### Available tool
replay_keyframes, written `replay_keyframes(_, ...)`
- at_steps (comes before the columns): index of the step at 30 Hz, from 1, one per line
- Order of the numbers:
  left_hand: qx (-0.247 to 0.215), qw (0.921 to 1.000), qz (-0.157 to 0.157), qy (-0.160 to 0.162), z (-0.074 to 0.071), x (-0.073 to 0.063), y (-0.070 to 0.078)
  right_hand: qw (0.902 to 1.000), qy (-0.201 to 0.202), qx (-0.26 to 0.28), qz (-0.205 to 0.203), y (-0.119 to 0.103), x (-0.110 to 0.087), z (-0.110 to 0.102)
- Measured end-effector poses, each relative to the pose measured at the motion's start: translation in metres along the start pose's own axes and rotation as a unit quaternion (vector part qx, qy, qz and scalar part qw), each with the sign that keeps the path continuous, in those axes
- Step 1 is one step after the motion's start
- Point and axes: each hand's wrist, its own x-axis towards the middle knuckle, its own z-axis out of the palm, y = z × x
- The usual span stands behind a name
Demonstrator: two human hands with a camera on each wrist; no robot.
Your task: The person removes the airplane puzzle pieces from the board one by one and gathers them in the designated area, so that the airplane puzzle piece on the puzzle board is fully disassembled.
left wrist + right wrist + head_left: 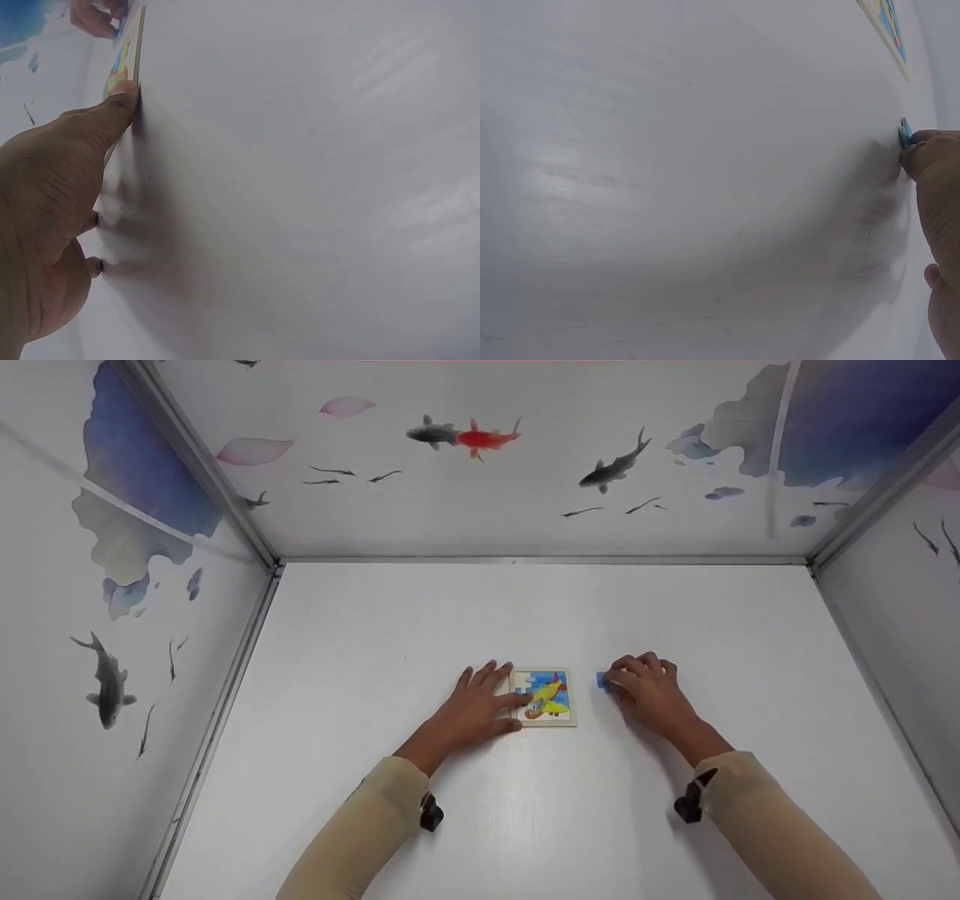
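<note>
A small square jigsaw puzzle (559, 718) in a pale wooden frame lies flat on the table, showing a yellow plane on blue. Bare pale backing shows at its upper left corner. My left hand (474, 706) rests at its left side with fingers spread, one fingertip on the picture. In the left wrist view, the thumb (124, 91) touches the frame's edge. To the right of the puzzle, my right hand (651, 690) pinches a blue puzzle piece (601, 681). That piece (905, 131) sits between thumb and fingers close over the table, partly hidden by them.
The white table (375, 622) is bounded by metal-edged walls on the left, back and right. Fish and petals are printed on the back wall (525, 510). Small black devices (431, 814) are strapped at both sleeve cuffs.
</note>
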Motion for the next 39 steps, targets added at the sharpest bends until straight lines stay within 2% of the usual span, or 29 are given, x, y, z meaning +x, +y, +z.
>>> replay_keyframes(16,0.013,0.9999,-0.005,0.001,0.001,-0.001,0.004,0.9997,-0.017,0.013,0.012,-0.005,0.006,-0.002)
replay_keyframes(22,0.010,0.9999,-0.006,0.002,0.000,-0.002,0.004,0.9997,-0.006,0.024,0.001,-0.025,0.019,0.001)
replay_keyframes(26,0.016,0.9998,-0.008,0.000,0.000,-0.002,0.005,0.9993,-0.024,0.027,-0.004,-0.045,0.033,0.007)
replay_keyframes(31,0.030,0.9995,0.001,0.005,0.002,-0.002,0.004,0.9985,-0.035,0.028,-0.031,-0.066,0.048,0.015)
replay_keyframes(39,0.038,0.9990,0.021,0.005,0.002,-0.002,0.000,0.9973,-0.041,0.041,-0.046,-0.077,0.056,0.027)
